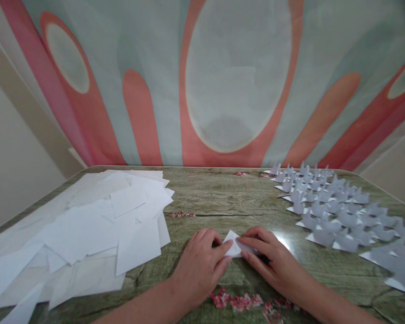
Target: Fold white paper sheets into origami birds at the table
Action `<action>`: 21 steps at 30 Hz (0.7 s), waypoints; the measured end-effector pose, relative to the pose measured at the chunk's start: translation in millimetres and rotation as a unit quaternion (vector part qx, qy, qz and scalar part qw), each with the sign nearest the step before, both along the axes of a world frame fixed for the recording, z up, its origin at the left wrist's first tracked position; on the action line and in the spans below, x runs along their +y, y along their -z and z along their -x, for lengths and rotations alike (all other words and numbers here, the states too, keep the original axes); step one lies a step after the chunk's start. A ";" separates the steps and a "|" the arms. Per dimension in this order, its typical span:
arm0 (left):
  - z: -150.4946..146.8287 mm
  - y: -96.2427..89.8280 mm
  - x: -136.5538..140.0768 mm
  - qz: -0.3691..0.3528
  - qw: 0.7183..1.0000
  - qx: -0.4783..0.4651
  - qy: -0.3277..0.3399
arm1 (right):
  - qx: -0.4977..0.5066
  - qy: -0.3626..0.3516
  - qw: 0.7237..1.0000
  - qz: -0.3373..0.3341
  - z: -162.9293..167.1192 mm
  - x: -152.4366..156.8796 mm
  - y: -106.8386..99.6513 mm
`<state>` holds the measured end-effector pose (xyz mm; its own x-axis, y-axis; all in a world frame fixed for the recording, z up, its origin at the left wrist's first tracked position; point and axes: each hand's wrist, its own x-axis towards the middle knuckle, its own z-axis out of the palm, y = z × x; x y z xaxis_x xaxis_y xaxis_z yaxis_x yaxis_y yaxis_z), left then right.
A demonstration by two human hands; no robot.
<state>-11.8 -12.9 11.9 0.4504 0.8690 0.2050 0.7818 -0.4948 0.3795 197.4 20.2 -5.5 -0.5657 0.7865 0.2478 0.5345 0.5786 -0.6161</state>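
A small piece of folded white paper (pixel 233 245) lies on the table in front of me, its pointed top facing away. My left hand (pixel 202 254) grips its left side, with thumb and index finger at the lower left edge. On the other side, my right hand (pixel 268 252) pinches the right part between thumb and fingers. The hands cover both side ends of the paper, so its full outline is hidden.
Loose sheets of white paper (pixel 87 225) overlap in a wide pile on the left of the wood-patterned table (pixel 216 193). Several rows of folded paper figures (pixel 347 218) stand on the right. A patterned backdrop (pixel 168 90) hangs behind the table.
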 end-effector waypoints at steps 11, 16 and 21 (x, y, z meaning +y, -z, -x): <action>-0.2 -0.7 -1.4 0.008 1.000 0.015 -0.009 | 0.006 0.007 0.999 0.035 -2.1 1.4 4.9; -0.4 -1.7 -0.9 0.021 0.999 0.023 -0.007 | 0.005 0.008 1.000 0.030 -0.4 1.1 4.8; -0.3 -1.7 -0.3 0.024 0.999 0.026 -0.007 | 0.001 0.011 1.000 0.020 -0.2 0.4 5.0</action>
<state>-11.5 -13.2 13.6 0.4471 0.8835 0.1397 0.8076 -0.4658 0.3617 197.6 20.5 -10.5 -0.5476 0.8083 0.2163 0.5460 0.5410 -0.6397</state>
